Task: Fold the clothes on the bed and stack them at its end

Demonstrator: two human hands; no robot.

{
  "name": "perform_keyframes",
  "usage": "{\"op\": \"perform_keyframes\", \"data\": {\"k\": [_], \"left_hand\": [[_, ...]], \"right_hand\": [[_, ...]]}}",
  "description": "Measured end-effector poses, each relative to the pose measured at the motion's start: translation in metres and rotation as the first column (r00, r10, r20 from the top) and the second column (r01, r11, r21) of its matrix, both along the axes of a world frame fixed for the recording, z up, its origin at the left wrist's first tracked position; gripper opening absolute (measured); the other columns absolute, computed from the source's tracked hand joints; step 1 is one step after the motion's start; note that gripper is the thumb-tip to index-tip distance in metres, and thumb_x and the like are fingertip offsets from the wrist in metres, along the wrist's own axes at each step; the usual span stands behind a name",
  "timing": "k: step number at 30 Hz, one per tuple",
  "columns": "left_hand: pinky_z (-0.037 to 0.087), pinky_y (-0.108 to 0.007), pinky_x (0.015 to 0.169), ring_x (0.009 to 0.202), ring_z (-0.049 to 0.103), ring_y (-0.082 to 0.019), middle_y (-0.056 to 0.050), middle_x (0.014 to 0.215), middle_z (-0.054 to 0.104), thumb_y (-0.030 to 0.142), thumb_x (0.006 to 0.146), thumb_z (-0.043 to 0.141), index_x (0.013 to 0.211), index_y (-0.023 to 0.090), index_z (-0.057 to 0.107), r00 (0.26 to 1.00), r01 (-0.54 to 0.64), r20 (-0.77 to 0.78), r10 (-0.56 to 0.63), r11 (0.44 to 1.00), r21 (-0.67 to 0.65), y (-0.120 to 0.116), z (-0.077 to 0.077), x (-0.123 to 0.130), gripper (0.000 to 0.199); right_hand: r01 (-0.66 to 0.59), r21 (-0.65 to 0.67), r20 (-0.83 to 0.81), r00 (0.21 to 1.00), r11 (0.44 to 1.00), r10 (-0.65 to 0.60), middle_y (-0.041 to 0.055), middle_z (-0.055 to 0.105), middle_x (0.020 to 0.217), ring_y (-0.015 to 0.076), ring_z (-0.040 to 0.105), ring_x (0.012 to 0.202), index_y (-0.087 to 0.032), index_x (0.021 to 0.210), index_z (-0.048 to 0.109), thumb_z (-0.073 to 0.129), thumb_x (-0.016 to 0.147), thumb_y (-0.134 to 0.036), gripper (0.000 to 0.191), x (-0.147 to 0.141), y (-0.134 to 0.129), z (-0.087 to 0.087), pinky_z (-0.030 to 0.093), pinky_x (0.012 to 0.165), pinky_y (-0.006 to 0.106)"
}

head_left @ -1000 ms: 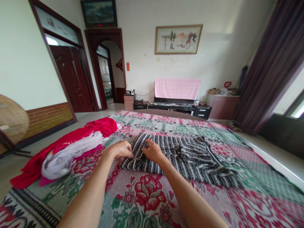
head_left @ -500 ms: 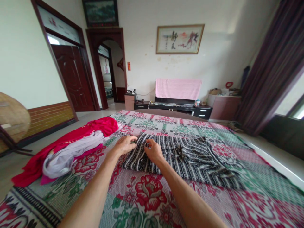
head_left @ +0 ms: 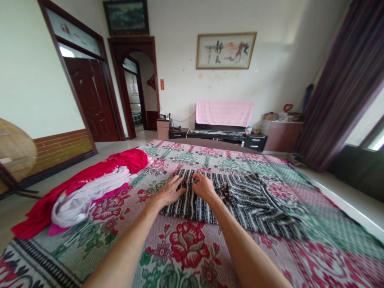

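Striped garment, one, on the flowered cover; by our judgement, partly in order.
Condition: we find it spread mostly flat, stripes fairly straight at the left, with creases and a bunched patch left to settle toward the middle and right. Left hand: open, fingers extended, resting on the garment's left end. Right hand: fingers curled toward the thumb, at the garment's upper surface near the left hand; we cannot tell whether it pinches fabric. Red and white clothes: heaped apart, left.
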State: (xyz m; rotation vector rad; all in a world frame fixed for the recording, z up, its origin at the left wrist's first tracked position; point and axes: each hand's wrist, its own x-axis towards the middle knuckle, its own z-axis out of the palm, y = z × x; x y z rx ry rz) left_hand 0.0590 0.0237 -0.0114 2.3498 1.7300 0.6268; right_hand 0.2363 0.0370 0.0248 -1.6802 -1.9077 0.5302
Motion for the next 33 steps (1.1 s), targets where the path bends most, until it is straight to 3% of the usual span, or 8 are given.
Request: {"op": "perform_keyframes", "data": {"k": [5,11,16,23,26,30,33], "left_hand": [[0.026,-0.038,0.116,0.142,0.029,-0.024,-0.013,0.155,0.031,0.048,0.090,0.043,0.144,0.016,0.039,1.000,-0.029,0.012,0.029,1.000,0.005,-0.003,0.003,0.005,0.063],[0.025,-0.039,0.116,0.142,0.030,-0.023,-0.012,0.154,0.032,0.052,0.091,0.040,0.143,0.017,0.041,1.000,-0.008,0.023,0.008,1.000,0.015,-0.006,0.010,0.012,0.063],[0.026,-0.039,0.116,0.142,0.031,-0.023,-0.013,0.154,0.032,0.051,0.090,0.042,0.143,0.017,0.042,0.999,0.037,-0.002,-0.037,0.999,0.020,-0.007,0.006,0.016,0.063],[0.028,-0.048,0.113,0.141,0.031,-0.031,-0.013,0.153,0.034,0.054,0.089,0.044,0.142,0.020,0.044,0.996,0.047,-0.071,-0.045,0.998,0.039,-0.011,-0.009,0.023,0.063],[0.030,-0.052,0.111,0.140,0.031,-0.033,-0.011,0.154,0.034,0.054,0.090,0.042,0.142,0.023,0.044,0.997,0.028,-0.074,-0.025,0.999,0.042,-0.013,-0.014,0.024,0.060],[0.029,-0.052,0.111,0.140,0.031,-0.032,-0.009,0.153,0.035,0.052,0.091,0.042,0.142,0.025,0.044,0.998,0.009,-0.058,-0.005,0.998,0.070,-0.014,-0.018,0.024,0.058],[0.031,-0.050,0.111,0.139,0.033,-0.031,-0.012,0.152,0.036,0.050,0.090,0.045,0.141,0.021,0.045,0.999,0.019,-0.035,-0.015,0.993,0.120,-0.014,-0.019,0.024,0.058]], "right_hand": [[-0.010,0.002,0.040,0.999,1.000,0.010,0.0060,0.072,0.096,0.0197,0.064,0.089,-0.020,0.112,0.068,0.058,0.068,-0.013,0.045,0.006,0.006,-0.002,0.043,0.076,0.025],[-0.030,-0.004,-0.003,1.000,1.000,0.030,0.0014,0.068,0.078,0.0158,0.061,0.073,-0.019,0.105,0.071,0.059,0.065,-0.013,0.042,0.032,0.019,0.004,0.042,0.065,0.023],[-0.035,-0.043,-0.036,0.999,0.998,0.033,-0.0019,0.065,0.069,0.0127,0.056,0.062,-0.018,0.104,0.071,0.058,0.063,-0.011,0.044,0.045,0.026,-0.001,0.040,0.059,0.021],[-0.044,-0.020,0.174,0.984,0.999,0.047,0.0046,0.072,0.089,0.0183,0.064,0.082,-0.020,0.107,0.071,0.058,0.062,-0.009,0.048,0.048,0.022,-0.011,0.044,0.072,0.023],[-0.054,-0.005,0.223,0.973,0.999,0.054,0.0067,0.073,0.092,0.0202,0.066,0.087,-0.019,0.107,0.071,0.058,0.065,-0.011,0.044,0.048,0.019,-0.007,0.044,0.075,0.024],[0.044,0.046,0.215,0.975,0.998,-0.053,0.0082,0.073,0.096,0.0211,0.066,0.093,-0.019,0.106,0.071,0.053,0.075,-0.015,0.036,0.046,0.019,0.003,0.044,0.078,0.026],[0.096,0.074,0.188,0.976,0.993,-0.108,0.0088,0.072,0.103,0.0214,0.065,0.097,-0.019,0.111,0.068,0.049,0.080,-0.017,0.037,0.045,0.022,0.002,0.043,0.081,0.027]]}}
